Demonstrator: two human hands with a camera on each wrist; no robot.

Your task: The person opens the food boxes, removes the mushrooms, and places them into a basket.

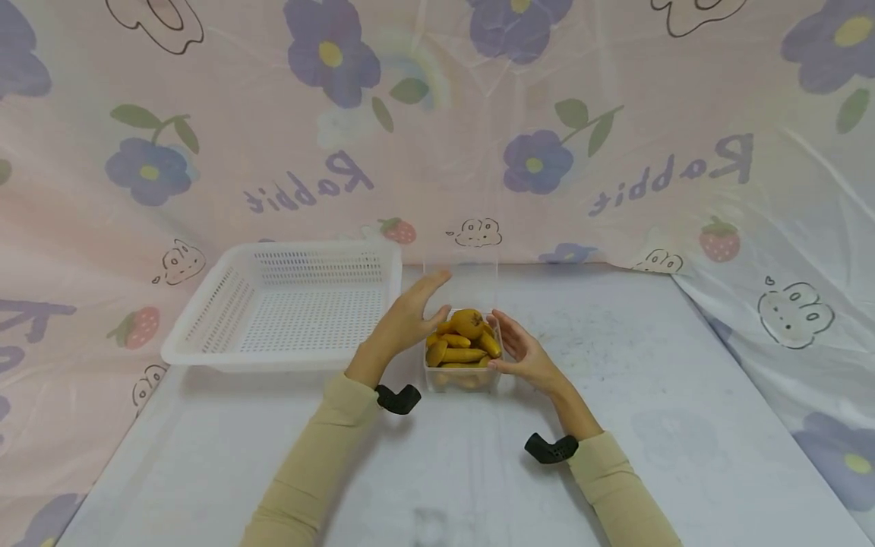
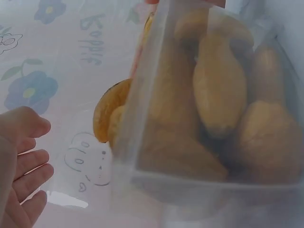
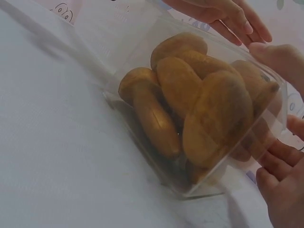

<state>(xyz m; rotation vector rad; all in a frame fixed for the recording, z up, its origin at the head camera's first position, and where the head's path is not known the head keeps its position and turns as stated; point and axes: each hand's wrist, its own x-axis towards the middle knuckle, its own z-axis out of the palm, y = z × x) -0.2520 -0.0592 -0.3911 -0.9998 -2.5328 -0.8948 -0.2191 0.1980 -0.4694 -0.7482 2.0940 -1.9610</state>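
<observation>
A clear plastic box [image 1: 465, 380] with its lid [image 1: 461, 285] raised at the back stands on the table, filled with yellow-brown mushrooms [image 1: 468, 324]. Their thick stems and caps show through the wall in the right wrist view, and one cap rises above the rim. My left hand [image 1: 408, 317] hovers at the box's left rear, near the lid, with fingers extended and holding nothing. On the other side my right hand [image 1: 529, 357] holds the box, thumb at the front corner and fingers along the right wall; some fingers show through the plastic [image 3: 280, 164].
To the left of the box sits a white perforated basket [image 1: 280, 361]. A printed cloth [image 1: 437, 175] hangs behind the white table [image 1: 581, 319]. Each wrist carries a black camera mount [image 1: 399, 399].
</observation>
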